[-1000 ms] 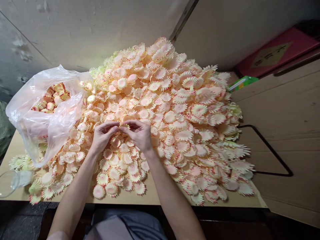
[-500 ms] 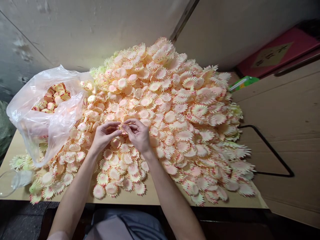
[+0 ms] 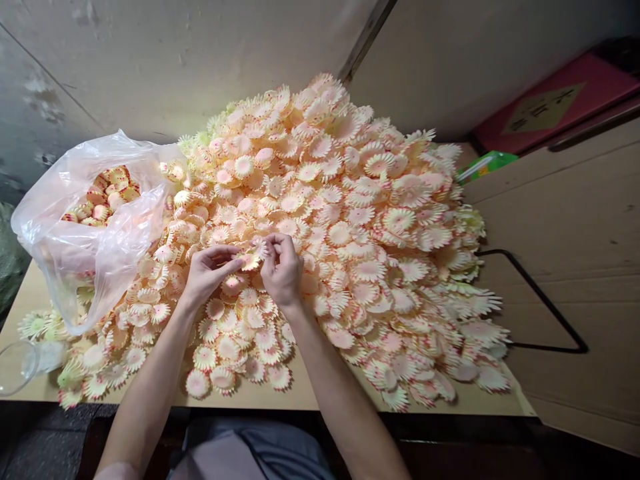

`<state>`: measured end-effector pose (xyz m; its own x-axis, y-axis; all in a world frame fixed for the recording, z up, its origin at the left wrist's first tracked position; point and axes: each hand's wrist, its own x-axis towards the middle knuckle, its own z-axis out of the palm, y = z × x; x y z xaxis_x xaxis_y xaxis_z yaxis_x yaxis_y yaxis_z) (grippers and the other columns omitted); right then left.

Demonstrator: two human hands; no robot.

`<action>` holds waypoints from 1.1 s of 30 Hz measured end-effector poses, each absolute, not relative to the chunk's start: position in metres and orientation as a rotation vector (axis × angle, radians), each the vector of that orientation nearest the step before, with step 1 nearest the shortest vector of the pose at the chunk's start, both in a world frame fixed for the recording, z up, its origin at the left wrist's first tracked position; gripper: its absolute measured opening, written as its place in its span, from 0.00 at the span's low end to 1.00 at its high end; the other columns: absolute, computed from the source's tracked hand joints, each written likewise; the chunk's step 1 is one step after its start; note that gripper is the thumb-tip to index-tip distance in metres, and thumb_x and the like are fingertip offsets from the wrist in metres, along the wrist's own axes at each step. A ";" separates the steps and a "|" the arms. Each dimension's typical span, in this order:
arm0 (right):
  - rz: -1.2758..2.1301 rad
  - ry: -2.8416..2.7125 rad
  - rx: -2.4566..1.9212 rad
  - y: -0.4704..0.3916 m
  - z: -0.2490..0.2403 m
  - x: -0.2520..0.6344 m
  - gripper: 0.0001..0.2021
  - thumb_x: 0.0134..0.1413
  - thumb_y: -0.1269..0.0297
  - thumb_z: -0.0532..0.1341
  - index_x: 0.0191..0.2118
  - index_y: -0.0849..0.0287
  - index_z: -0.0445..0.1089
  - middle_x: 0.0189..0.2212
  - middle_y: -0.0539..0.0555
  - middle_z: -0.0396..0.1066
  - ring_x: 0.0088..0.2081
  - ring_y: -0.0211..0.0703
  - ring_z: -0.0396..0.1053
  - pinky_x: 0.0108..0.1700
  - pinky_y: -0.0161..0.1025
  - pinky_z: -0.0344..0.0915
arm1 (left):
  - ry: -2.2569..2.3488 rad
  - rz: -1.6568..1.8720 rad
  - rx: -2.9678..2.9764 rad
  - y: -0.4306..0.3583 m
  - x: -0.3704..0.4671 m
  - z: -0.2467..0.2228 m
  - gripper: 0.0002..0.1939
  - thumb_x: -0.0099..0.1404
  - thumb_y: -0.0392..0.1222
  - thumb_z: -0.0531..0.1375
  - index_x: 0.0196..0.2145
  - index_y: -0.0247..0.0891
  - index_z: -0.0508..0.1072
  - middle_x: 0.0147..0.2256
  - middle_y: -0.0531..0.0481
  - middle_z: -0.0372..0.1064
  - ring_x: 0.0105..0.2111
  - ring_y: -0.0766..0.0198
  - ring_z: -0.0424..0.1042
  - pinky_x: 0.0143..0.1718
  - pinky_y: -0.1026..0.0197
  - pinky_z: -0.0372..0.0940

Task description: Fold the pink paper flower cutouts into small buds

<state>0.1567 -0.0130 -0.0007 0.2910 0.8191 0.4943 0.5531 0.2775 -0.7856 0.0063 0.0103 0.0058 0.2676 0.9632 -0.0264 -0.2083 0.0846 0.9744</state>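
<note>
Above the front middle of a large heap of cream, pink-edged artificial flower petals [image 3: 340, 233], my two hands are close together. My left hand [image 3: 211, 272] pinches the edge of one round, fringed flower petal [image 3: 250, 260] between thumb and fingers. On the other side, my right hand [image 3: 283, 272] has its fingers closed on a petal piece whose fringe shows upright beside the fingertips. Whether the two hands hold one piece or two stacked ones, I cannot tell. Loose petals lie around and beneath both hands.
At the left a clear plastic bag [image 3: 133, 240] holds curled, red-edged petals [image 3: 117, 190]. A clear cup [image 3: 17, 369] stands at the table's [image 3: 305, 390] left front corner. A cardboard sheet [image 3: 565, 267] with a black metal bar [image 3: 545, 293] borders the right. A wall is behind.
My right hand has moved slightly right, and its fingers have curled in more. A fringed petal now shows between the hands. My left hand has stayed nearly still.
</note>
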 end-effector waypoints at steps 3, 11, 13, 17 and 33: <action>0.366 -1.227 -1.374 -0.011 0.001 0.157 0.11 0.64 0.55 0.51 0.38 0.57 0.62 0.26 0.53 0.71 0.26 0.41 0.71 0.28 0.36 0.66 | 0.869 1.074 1.104 0.010 0.006 0.004 0.14 0.49 0.42 0.72 0.34 0.36 0.79 0.27 0.51 0.74 0.27 0.69 0.72 0.31 0.67 0.68; 0.265 -0.893 -1.381 -0.006 0.012 0.185 0.16 0.61 0.49 0.55 0.38 0.58 0.68 0.34 0.56 0.69 0.33 0.42 0.72 0.34 0.38 0.71 | 0.923 1.201 1.071 0.015 -0.002 -0.003 0.14 0.47 0.42 0.73 0.33 0.36 0.78 0.29 0.51 0.75 0.29 0.68 0.73 0.33 0.65 0.70; 0.217 -1.011 -1.363 -0.009 0.012 0.182 0.17 0.61 0.49 0.55 0.38 0.58 0.72 0.41 0.60 0.69 0.41 0.45 0.71 0.40 0.41 0.71 | 0.922 1.210 1.060 0.015 0.000 -0.002 0.15 0.47 0.43 0.73 0.33 0.36 0.78 0.30 0.51 0.75 0.30 0.67 0.74 0.34 0.63 0.71; 0.616 -1.278 -1.225 -0.013 0.008 0.165 0.17 0.51 0.53 0.67 0.45 0.56 0.74 0.40 0.57 0.74 0.39 0.44 0.72 0.43 0.43 0.72 | 0.899 1.186 1.072 0.015 0.003 0.001 0.13 0.49 0.43 0.72 0.33 0.36 0.78 0.30 0.50 0.76 0.30 0.65 0.75 0.35 0.63 0.72; 0.860 -1.269 -1.193 -0.015 -0.004 0.158 0.12 0.54 0.57 0.65 0.40 0.58 0.76 0.35 0.57 0.79 0.34 0.45 0.78 0.37 0.40 0.75 | 0.812 1.082 1.093 0.012 0.003 -0.001 0.16 0.49 0.41 0.72 0.37 0.37 0.79 0.33 0.49 0.76 0.33 0.65 0.75 0.40 0.60 0.72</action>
<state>0.1583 -0.0146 -0.0038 0.1509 0.9595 0.2380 0.1343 0.2186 -0.9665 0.0032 0.0124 -0.0009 0.2935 0.9560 -0.0041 -0.2707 0.0872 0.9587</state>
